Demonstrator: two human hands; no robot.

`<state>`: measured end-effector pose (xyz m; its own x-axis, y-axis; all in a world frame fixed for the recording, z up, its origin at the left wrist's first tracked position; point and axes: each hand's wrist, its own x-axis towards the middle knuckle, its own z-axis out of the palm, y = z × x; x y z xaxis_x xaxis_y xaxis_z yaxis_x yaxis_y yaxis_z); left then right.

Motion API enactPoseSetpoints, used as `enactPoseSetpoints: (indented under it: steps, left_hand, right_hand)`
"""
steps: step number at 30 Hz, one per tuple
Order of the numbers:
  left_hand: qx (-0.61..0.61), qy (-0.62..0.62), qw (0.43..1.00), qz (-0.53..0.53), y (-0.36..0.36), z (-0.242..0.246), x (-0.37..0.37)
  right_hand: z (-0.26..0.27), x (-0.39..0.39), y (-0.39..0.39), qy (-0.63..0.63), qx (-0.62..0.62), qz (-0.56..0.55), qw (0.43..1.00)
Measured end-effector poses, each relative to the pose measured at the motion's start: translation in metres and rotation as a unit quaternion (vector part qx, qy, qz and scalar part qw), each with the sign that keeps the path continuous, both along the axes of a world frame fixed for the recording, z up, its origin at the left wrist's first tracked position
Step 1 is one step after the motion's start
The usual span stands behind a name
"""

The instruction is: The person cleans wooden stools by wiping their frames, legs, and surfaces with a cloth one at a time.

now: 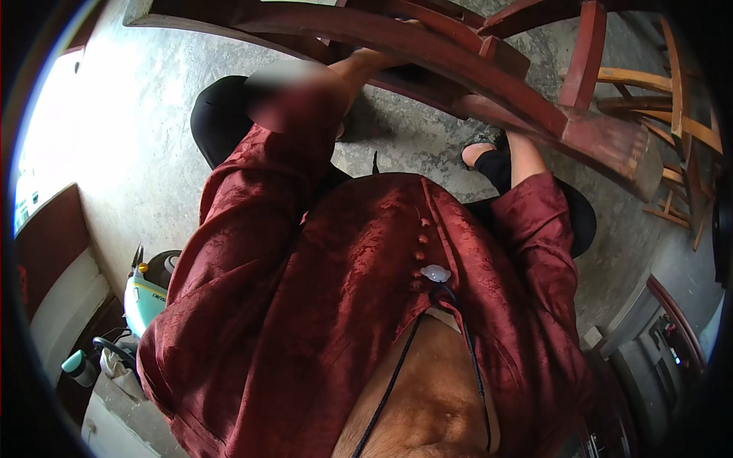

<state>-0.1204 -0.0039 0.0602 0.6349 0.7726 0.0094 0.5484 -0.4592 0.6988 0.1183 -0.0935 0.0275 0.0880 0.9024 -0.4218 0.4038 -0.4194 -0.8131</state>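
Note:
A large red-brown wooden furniture frame (366, 34) with a long curved beam spans the top of the view, tilted over the floor. My left hand (375, 58) reaches in beneath that beam, and the wood covers most of it. A bit of its fingers shows past the beam's far edge; their grip is hidden. On the right, my forearm passes behind the beam near its worn, paler end (610, 146), which leaves my right hand out of sight. Crosspieces join the frame beyond, one a red upright post (584, 54).
Wooden chairs (678, 120) stand at the right on the concrete floor (412, 151). Behind my left side are a mint-green motor scooter (140, 303) and a bottle (77, 366). Bright light enters through an opening at the left. My foot (478, 153) is beneath the beam.

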Motion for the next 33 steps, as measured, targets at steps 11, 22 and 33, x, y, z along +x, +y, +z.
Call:
enactPoseSetpoints:
  steps: [11, 22, 33]
  left_hand:
    - [0.018, 0.061, 0.998, 0.024, -0.025, -0.038, 0.09]
    - [-0.025, 0.208, 0.953, -0.219, -0.005, 0.0, 0.063]
    - [-0.053, 0.013, 0.998, 0.028, 0.053, 0.009, 0.068]
  right_hand:
    - [0.044, -0.02, -0.036, 0.103, 0.063, 0.057, 0.991]
    - [-0.022, 0.01, -0.034, 0.182, 0.018, 0.015, 0.983]
    - [0.016, 0.0, -0.035, 0.253, 0.004, 0.008, 0.967]
